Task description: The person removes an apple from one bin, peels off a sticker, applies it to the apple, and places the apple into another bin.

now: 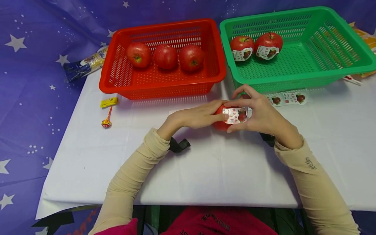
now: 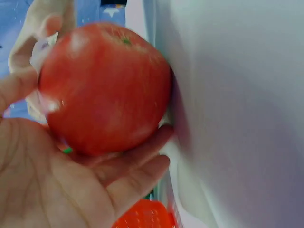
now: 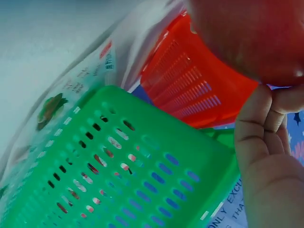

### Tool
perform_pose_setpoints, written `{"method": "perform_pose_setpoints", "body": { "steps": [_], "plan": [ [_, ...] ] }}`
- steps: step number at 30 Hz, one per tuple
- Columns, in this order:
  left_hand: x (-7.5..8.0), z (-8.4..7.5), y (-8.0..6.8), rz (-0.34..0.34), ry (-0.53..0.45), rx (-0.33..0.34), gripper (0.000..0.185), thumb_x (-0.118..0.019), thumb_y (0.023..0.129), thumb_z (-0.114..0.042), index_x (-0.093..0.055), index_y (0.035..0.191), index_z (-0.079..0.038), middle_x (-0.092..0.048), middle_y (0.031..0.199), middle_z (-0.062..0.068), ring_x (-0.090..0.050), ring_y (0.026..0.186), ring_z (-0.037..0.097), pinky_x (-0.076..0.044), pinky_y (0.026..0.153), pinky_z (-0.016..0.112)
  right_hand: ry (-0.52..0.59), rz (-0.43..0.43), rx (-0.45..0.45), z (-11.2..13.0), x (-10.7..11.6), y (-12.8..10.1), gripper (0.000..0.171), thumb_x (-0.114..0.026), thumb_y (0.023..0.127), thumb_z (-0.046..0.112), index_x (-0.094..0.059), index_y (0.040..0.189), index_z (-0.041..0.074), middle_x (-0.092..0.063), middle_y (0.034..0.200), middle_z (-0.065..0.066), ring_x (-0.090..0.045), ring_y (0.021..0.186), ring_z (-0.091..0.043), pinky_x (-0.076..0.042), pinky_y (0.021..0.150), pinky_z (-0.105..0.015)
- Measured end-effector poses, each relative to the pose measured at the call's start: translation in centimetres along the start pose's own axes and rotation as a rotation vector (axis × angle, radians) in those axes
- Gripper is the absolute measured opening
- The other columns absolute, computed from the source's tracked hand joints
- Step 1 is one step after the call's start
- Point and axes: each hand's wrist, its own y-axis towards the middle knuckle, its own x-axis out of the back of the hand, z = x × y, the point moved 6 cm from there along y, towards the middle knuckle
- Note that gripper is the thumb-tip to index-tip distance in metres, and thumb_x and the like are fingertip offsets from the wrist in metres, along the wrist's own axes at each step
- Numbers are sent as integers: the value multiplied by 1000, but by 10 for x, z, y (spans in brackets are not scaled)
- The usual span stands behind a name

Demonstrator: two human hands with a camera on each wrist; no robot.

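Both grips meet on one red apple (image 1: 220, 122) that rests low over the white counter (image 1: 205, 169), just in front of the gap between the two baskets. Our left hand (image 1: 196, 117) cups it from the left, palm and curled fingers wrapped under and behind it, as the left wrist view shows plainly. Our right hand (image 1: 258, 114) comes in from the right and pinches a printed sticker (image 1: 235, 115) between thumb and fingertips, pressed against the side of the apple that faces us. So the label lies on the apple's right front, nearer the right hand, while the left only steadies the fruit. Beyond, the red basket (image 1: 117, 83) holds three bare apples; the green basket (image 1: 337, 70) holds two that carry stickers. More stickers on a strip (image 1: 289, 98) lie on the counter just beside the right hand.
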Motion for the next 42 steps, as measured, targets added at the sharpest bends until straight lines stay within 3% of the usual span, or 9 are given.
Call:
{"method": "perform_pose_setpoints", "body": {
  "steps": [5,9,16,19,25,32,37,40,42],
  "plan": [
    [2,2,0,14,1,3,61,-50,98,-37,-27,149,-14,-40,139,1,-39,124,11,-35,105,25,128,74,-82,-10,-2,-2,45,-89,62,6,-74,104,8,-57,107,-4,-51,97,-7,-42,76,-16],
    [3,0,1,28,17,-26,67,-57,94,-37,-28,149,-13,-41,138,1,-40,122,10,-37,101,23,332,175,-179,-26,-3,-6,35,-78,75,-1,-71,109,4,-55,112,-3,-51,105,-13,-47,79,-16],
    [2,4,5,97,-156,-67,68,-61,93,-26,-26,150,-12,-46,132,3,-47,117,12,-42,98,24,723,376,-229,-50,1,-18,53,-63,81,-17,-56,130,-1,-52,132,-4,-56,99,-12,-52,74,-18],
    [2,7,6,104,-193,-51,68,-61,93,-24,-26,150,-13,-46,131,4,-48,115,13,-43,96,24,728,384,-203,-50,0,-19,56,-63,81,-17,-54,133,1,-50,132,-4,-55,92,-11,-50,72,-18],
    [3,9,6,109,-150,-38,66,-58,94,-26,-26,150,-12,-42,137,4,-43,121,14,-39,101,26,486,260,-232,-49,-9,-11,46,-76,77,-3,-63,120,7,-51,112,-1,-48,69,-12,-45,57,-23],
    [3,13,0,135,-172,-29,67,-52,95,-20,-20,154,-13,-26,156,3,-26,140,14,-24,116,29,723,263,-270,-55,-11,-13,45,-70,76,-15,-69,117,5,-53,120,-1,-58,68,-13,-50,51,-25],
    [-3,7,6,21,-193,-28,49,-54,94,-29,-41,139,-15,-51,127,2,-50,112,13,-44,94,26,692,236,-249,-50,-15,-10,41,-76,73,-11,-69,111,2,-53,108,-4,-47,48,-12,-46,46,-23],
    [-5,2,10,-68,-129,-44,38,-59,93,-36,-48,124,-16,-56,111,-1,-55,97,11,-48,81,24,713,248,-220,-49,-16,-9,40,-75,72,-13,-69,109,1,-52,97,-6,-44,50,-12,-42,45,-23],
    [-6,0,11,-84,-100,-60,35,-60,94,-35,-50,122,-16,-56,110,-2,-54,97,9,-47,81,22,755,280,-200,-51,-17,-9,41,-73,72,-15,-69,109,1,-52,89,-6,-46,55,-11,-43,47,-23]
  ]
}}
